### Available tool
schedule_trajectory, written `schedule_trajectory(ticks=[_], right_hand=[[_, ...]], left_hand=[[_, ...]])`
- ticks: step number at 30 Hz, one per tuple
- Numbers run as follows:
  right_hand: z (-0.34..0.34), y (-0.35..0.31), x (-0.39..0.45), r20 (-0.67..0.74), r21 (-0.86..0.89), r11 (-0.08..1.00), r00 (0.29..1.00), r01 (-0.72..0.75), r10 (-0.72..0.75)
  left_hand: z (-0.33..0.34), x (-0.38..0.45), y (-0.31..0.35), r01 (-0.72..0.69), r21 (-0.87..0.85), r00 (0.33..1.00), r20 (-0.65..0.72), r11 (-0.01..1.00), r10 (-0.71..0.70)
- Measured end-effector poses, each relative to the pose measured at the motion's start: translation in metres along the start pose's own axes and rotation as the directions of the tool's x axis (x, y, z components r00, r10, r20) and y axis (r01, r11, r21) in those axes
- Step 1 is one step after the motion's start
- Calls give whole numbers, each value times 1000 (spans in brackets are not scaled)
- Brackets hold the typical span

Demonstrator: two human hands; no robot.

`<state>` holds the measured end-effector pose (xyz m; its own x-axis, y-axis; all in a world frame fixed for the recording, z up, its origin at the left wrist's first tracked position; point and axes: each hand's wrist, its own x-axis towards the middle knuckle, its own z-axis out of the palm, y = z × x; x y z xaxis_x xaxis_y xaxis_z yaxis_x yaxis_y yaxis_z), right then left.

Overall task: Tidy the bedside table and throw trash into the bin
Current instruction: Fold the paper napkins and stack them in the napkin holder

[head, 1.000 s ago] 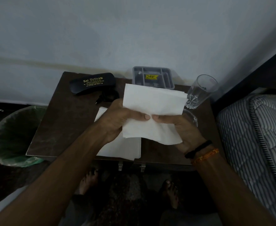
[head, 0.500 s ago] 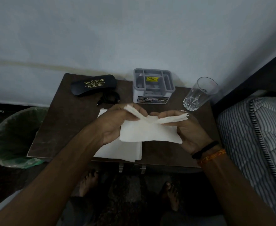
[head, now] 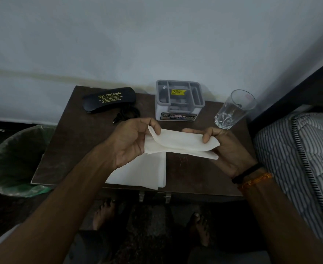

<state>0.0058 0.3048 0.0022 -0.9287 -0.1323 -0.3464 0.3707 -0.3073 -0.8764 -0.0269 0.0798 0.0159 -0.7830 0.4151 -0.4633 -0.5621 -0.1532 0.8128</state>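
Note:
Above the dark wooden bedside table [head: 71, 141] I hold a white paper napkin [head: 179, 143], folded over into a long strip. My left hand [head: 132, 141] pinches its left end and my right hand [head: 225, 147] grips its right end. Under my left hand a stack of flat white napkins [head: 145, 172] lies at the table's front edge. A bin [head: 14, 161] lined with a green bag stands on the floor left of the table.
At the back of the table lie a black spectacle case [head: 108, 99], a coiled black cable [head: 127, 114], a grey compartment organiser [head: 179, 101] and an upright clear glass [head: 233, 109]. A striped mattress [head: 301, 159] borders the right. My bare feet show below.
The napkin was held up flat and open; both hands have folded its top half down, so it is now a narrow strip held lower over the table.

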Motion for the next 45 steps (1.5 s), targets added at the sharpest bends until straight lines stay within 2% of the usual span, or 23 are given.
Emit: schedule_trajectory(ticks=[4,10,15,18,20,23,25,28,32,35,37,40,42,45], right_hand=[[0,-3,-2,14,-33,998,999,45,-45],[-4,0,1,26,-50,996,997,67,-66],[-11,3,8,-165,23,1000,986,7,-3],[-17,1,11,-315,87,996,949,23,5],[-18,-1,11,-366,143,989,930,30,25],[-14,-1,7,-320,270,961,936,-58,147],[-4,-1,3,-204,340,931,956,-132,210],[17,4,-3,-78,347,918,969,-194,234],[41,17,2,-111,373,901,954,-221,280],[42,25,9,-200,416,895,944,-161,263],[38,26,10,-258,370,925,946,-88,193],[30,25,9,-313,47,994,946,101,-81],[29,23,8,-254,-191,962,937,195,-241],[35,22,8,-176,-363,896,926,254,-334]], left_hand=[[-8,2,-1,41,-151,994,106,988,-26],[-5,8,-10,-102,184,994,49,978,95],[-12,9,-12,-179,222,983,-2,958,184],[-14,11,-12,-224,248,965,-76,943,249],[-15,13,-13,-257,252,951,-108,933,291],[-12,14,-13,-298,253,927,-153,920,342],[-8,16,-14,-319,237,911,-190,918,366],[-4,17,-18,-336,217,906,-193,916,378],[-4,18,-27,-366,260,912,-90,894,399],[-6,20,-32,-389,326,897,-76,862,434],[-6,20,-32,-359,380,907,-75,853,415],[-6,21,-29,-267,511,943,-37,818,331],[-7,22,-27,-274,587,944,13,762,329],[-4,22,-27,-333,612,925,65,717,374]])
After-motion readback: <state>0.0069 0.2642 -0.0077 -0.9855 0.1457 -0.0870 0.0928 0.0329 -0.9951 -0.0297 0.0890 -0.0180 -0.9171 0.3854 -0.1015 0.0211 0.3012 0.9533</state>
